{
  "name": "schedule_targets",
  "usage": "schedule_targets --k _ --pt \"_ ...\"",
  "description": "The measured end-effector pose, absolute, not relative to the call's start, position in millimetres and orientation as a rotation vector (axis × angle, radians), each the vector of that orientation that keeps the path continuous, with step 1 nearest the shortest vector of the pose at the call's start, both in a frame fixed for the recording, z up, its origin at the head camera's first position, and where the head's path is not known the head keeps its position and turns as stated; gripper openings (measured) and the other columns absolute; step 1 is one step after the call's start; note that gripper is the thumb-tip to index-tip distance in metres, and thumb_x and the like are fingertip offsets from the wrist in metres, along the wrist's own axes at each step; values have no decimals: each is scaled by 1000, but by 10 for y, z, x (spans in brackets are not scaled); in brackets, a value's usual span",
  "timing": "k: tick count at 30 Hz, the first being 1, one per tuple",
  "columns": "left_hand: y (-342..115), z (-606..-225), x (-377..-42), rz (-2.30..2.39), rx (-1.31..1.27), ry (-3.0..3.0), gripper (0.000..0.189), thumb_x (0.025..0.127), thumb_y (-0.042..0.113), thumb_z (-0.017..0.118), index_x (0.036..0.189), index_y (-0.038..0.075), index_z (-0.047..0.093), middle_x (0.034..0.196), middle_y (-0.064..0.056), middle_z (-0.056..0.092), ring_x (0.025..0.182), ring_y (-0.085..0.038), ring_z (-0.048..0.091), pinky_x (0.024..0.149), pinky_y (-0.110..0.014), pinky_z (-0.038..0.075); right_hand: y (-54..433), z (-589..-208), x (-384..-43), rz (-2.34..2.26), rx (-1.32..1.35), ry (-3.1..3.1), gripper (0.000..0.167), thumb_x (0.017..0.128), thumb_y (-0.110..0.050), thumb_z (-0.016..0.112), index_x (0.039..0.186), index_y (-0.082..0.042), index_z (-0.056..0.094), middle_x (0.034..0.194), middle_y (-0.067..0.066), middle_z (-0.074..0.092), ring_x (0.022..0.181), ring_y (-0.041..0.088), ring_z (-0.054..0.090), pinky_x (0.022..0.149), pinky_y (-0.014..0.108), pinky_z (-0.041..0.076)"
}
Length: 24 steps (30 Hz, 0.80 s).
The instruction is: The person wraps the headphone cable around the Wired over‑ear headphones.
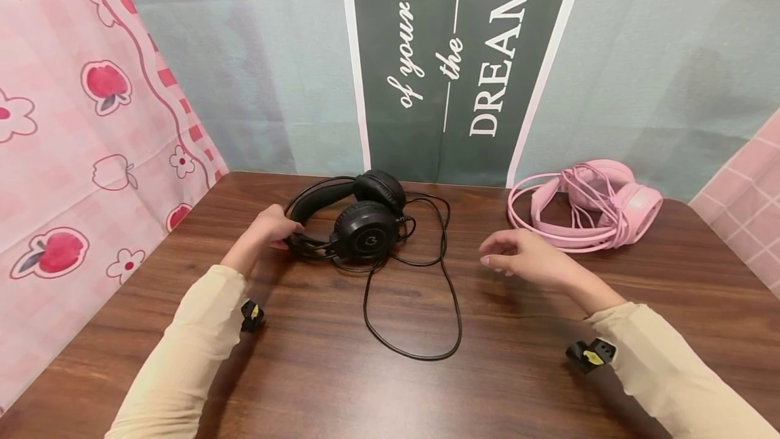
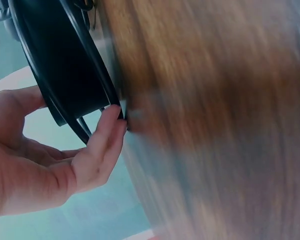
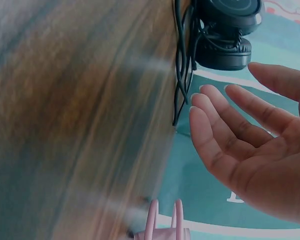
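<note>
Black over-ear headphones (image 1: pixel 365 230) lie on the brown table, earcups to the right and headband to the left. My left hand (image 1: pixel 272 225) holds the headband at its left end. In the left wrist view the thumb is on one side of the headband (image 2: pixel 65 60) and the fingertips touch its thin outer rail. My right hand (image 1: pixel 527 257) hovers over the table between the two headsets, fingers loosely bent and holding nothing. The right wrist view shows black earcups (image 3: pixel 225 52) beyond its fingers. Pink headphones (image 1: pixel 640 212) lie nearest to this hand, their cable wrapped around them.
The black cable (image 1: pixel 458 317) loops over the middle of the wood-grain table (image 1: pixel 341 391). A grey-green cloth (image 1: pixel 286 73) with a dark lettered panel hangs behind the table. Pink patterned fabric (image 1: pixel 55 175) hangs at left, and a pink tiled surface (image 1: pixel 749 202) is at right.
</note>
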State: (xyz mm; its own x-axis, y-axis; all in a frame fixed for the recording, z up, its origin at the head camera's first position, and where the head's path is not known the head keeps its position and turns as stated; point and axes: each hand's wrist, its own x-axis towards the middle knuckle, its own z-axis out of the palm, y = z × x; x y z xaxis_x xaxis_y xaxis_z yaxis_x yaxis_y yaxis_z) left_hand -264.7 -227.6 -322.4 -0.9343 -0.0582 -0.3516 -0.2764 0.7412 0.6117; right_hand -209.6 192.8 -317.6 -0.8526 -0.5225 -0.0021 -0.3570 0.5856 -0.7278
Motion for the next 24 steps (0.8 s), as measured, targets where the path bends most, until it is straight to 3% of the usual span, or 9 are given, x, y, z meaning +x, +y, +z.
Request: schedule_targets --k 6,14,24 --pt "-2104 -3195 -2577 995 -225 2617 34 87 14 58 104 -10 42 86 -15 40 50 -16 57 61 -31 57 2015 -3158 -2144 -1156 -693 2594 23 86 -8 61 101 9 58 77 11 61 65 20 58 55 29 52" --pt "-1837 -3184 -2506 1008 -204 2596 56 88 14 56 127 -13 27 112 -28 40 51 -17 60 60 -29 56 2136 -3092 -2196 -1164 -615 2674 24 87 -10 61 103 8 59 74 9 61 64 18 58 55 27 53" --pt "-1470 -3228 -2382 990 -112 2635 61 89 19 57 127 -14 24 102 -25 43 59 -21 63 57 -27 56 2261 -3050 -2239 -1161 -593 2697 24 88 -8 59 105 9 57 85 13 64 67 14 59 56 27 54"
